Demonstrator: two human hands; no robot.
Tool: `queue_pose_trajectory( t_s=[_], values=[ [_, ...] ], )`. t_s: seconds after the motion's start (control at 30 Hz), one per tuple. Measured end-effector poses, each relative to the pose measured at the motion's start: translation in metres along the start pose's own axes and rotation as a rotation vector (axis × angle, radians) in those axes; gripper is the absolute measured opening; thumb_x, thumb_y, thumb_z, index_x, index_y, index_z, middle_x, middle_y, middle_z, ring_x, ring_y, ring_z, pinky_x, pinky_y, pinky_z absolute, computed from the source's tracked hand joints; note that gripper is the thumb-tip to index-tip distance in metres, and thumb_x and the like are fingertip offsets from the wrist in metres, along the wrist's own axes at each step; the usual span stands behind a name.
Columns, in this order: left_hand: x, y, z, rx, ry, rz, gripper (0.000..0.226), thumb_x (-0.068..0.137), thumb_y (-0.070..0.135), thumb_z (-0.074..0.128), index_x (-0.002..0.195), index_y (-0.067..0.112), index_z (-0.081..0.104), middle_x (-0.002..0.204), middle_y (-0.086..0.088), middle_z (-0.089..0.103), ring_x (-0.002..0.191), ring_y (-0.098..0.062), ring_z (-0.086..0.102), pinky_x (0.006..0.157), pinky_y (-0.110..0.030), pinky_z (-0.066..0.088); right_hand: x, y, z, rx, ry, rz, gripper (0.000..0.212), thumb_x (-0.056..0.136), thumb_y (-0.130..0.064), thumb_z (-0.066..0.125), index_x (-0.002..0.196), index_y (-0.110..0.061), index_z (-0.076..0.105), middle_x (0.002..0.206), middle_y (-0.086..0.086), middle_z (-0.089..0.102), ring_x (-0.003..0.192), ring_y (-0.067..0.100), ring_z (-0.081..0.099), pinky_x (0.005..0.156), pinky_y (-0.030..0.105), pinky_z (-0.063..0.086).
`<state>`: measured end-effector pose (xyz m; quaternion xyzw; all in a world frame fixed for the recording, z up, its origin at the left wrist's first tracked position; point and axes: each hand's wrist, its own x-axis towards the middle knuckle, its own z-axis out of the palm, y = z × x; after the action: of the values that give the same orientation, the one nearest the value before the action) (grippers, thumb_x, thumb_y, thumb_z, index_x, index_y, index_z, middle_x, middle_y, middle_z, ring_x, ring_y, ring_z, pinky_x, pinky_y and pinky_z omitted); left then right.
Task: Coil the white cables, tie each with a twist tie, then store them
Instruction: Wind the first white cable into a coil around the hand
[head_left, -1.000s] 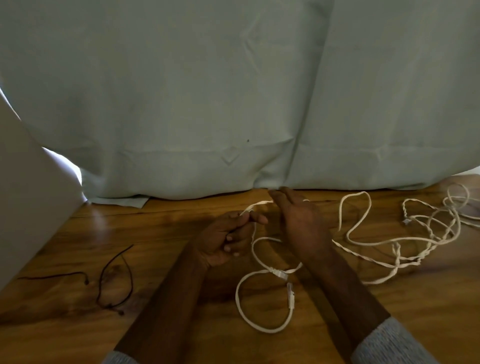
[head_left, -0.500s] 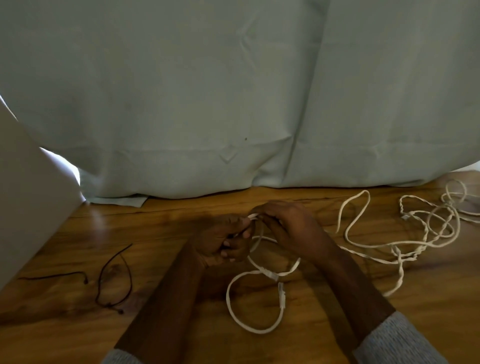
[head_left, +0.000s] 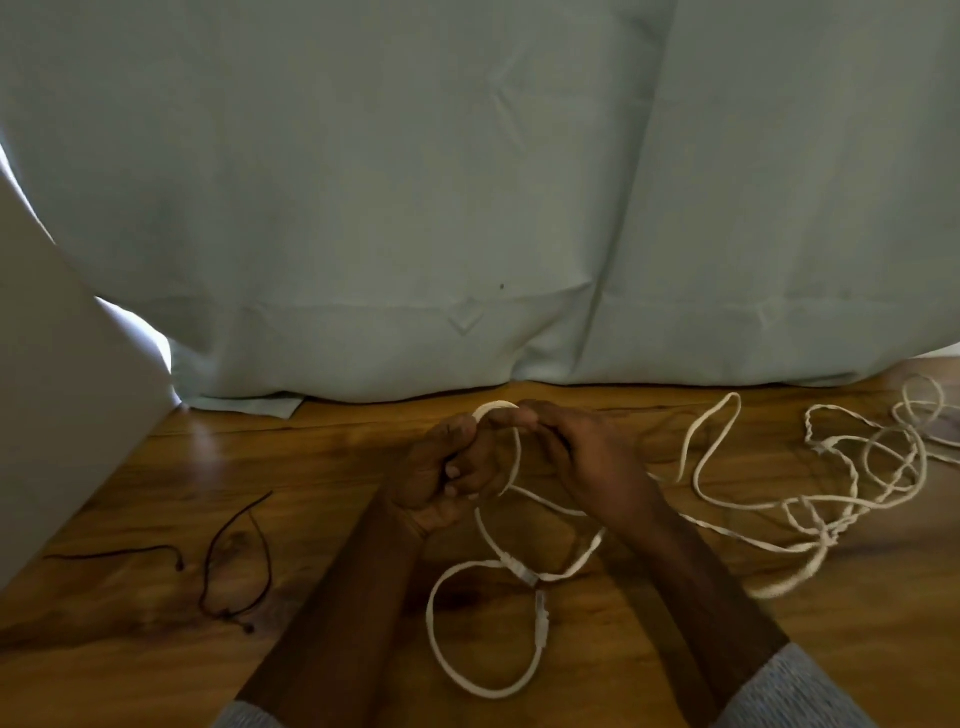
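A long white cable (head_left: 524, 574) lies on the wooden table (head_left: 675, 649), with a loop near the front and a plug end at the loop's right side. My left hand (head_left: 441, 478) is closed around a turn of this cable. My right hand (head_left: 582, 452) pinches the same cable just above the left hand, where a small white arc shows between the fingertips. The cable trails off to the right into a loose tangle (head_left: 852, 483). Another white cable (head_left: 924, 415) lies at the far right edge.
Two thin black twist ties lie on the table at the left: one looped (head_left: 239, 561) and one straighter (head_left: 119, 553). A pale green curtain (head_left: 467, 208) hangs right behind the hands. A white panel (head_left: 57, 389) stands at the far left.
My hands came together and both closed on the cable near the curtain. The front loop shifted left and the tangle on the right was drawn a little closer.
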<state>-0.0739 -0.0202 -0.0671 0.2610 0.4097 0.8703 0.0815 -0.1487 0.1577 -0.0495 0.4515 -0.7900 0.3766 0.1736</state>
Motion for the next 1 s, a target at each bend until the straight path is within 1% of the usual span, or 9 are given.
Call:
queue_pose_trajectory(
  t_s=[0.13, 0.23, 0.3, 0.4, 0.5, 0.63, 0.77, 0.9, 1.0],
  values=[
    [0.003, 0.014, -0.002, -0.087, 0.111, 0.151, 0.069, 0.097, 0.019, 0.057, 0.147, -0.013, 0.023, 0.061, 0.005, 0.057, 0.045, -0.004, 0.048, 0.058, -0.022, 0.042, -0.004, 0.006, 0.000, -0.121, -0.296, 0.136, 0.048, 0.092, -0.052, 0.046, 0.140, -0.044, 0.046, 0.109, -0.005, 0.071, 0.090, 0.013, 0.065, 0.073, 0.024, 0.050],
    [0.007, 0.021, -0.007, -0.201, 0.232, 0.294, 0.076, 0.094, 0.015, 0.063, 0.148, -0.013, 0.018, 0.079, -0.003, 0.066, 0.067, -0.012, 0.065, 0.070, -0.029, 0.054, -0.004, 0.004, 0.003, -0.201, -0.401, 0.108, 0.053, 0.097, -0.035, 0.057, 0.145, -0.042, 0.037, 0.118, 0.000, 0.068, 0.101, 0.019, 0.065, 0.085, 0.037, 0.056],
    [0.013, 0.024, -0.006, -0.246, 0.345, 0.349, 0.066, 0.086, 0.012, 0.069, 0.139, -0.014, 0.039, 0.090, -0.008, 0.073, 0.082, -0.019, 0.073, 0.072, -0.033, 0.059, -0.005, 0.001, 0.002, -0.250, -0.449, 0.108, 0.049, 0.098, -0.029, 0.057, 0.144, -0.034, 0.041, 0.126, 0.001, 0.064, 0.110, 0.021, 0.063, 0.090, 0.034, 0.053],
    [0.020, 0.031, 0.002, -0.157, 0.493, 0.400, 0.034, 0.088, 0.016, 0.050, 0.105, -0.002, 0.072, 0.104, -0.011, 0.075, 0.097, -0.019, 0.073, 0.076, -0.037, 0.061, -0.009, -0.001, 0.003, -0.352, -0.512, 0.073, 0.036, 0.099, -0.024, 0.056, 0.135, -0.027, 0.052, 0.127, 0.001, 0.063, 0.111, 0.018, 0.061, 0.081, 0.027, 0.046],
    [0.023, 0.035, 0.002, -0.071, 0.539, 0.418, 0.036, 0.093, 0.017, 0.042, 0.117, -0.002, 0.060, 0.113, -0.011, 0.073, 0.108, -0.020, 0.070, 0.091, -0.041, 0.057, -0.007, -0.006, 0.000, -0.370, -0.520, 0.037, 0.028, 0.101, -0.025, 0.053, 0.129, -0.027, 0.059, 0.120, -0.001, 0.065, 0.103, 0.015, 0.062, 0.074, 0.025, 0.043],
    [0.026, 0.031, -0.005, -0.043, 0.609, 0.442, 0.039, 0.104, 0.014, 0.033, 0.136, -0.007, 0.039, 0.121, -0.014, 0.070, 0.113, -0.025, 0.067, 0.089, -0.047, 0.058, -0.006, -0.014, 0.000, -0.389, -0.571, -0.017, 0.026, 0.102, -0.031, 0.050, 0.124, -0.023, 0.061, 0.113, 0.001, 0.069, 0.098, 0.017, 0.065, 0.078, 0.029, 0.051],
    [0.028, 0.027, -0.004, 0.090, 0.707, 0.427, 0.023, 0.107, 0.013, 0.033, 0.123, 0.001, 0.043, 0.122, -0.018, 0.068, 0.120, -0.033, 0.062, 0.084, -0.047, 0.059, -0.006, -0.018, 0.002, -0.382, -0.549, -0.080, 0.027, 0.103, -0.034, 0.046, 0.120, -0.021, 0.063, 0.110, 0.001, 0.068, 0.096, 0.018, 0.065, 0.071, 0.026, 0.043],
    [0.033, 0.016, -0.006, 0.352, 0.818, 0.345, 0.052, 0.107, 0.012, 0.035, 0.154, 0.005, 0.014, 0.110, -0.016, 0.071, 0.099, -0.025, 0.073, 0.088, -0.045, 0.057, -0.006, -0.018, 0.000, -0.391, -0.434, -0.125, 0.028, 0.103, -0.037, 0.042, 0.111, -0.023, 0.065, 0.103, -0.001, 0.068, 0.090, 0.017, 0.064, 0.068, 0.028, 0.043],
    [0.031, 0.004, -0.004, 0.721, 0.808, 0.194, 0.048, 0.106, 0.011, 0.038, 0.152, 0.014, 0.022, 0.092, -0.014, 0.071, 0.071, -0.014, 0.072, 0.062, -0.029, 0.059, -0.006, -0.018, -0.001, -0.400, -0.327, -0.107, 0.029, 0.104, -0.043, 0.041, 0.113, -0.027, 0.063, 0.100, -0.003, 0.069, 0.083, 0.016, 0.064, 0.066, 0.030, 0.045]
  ],
)
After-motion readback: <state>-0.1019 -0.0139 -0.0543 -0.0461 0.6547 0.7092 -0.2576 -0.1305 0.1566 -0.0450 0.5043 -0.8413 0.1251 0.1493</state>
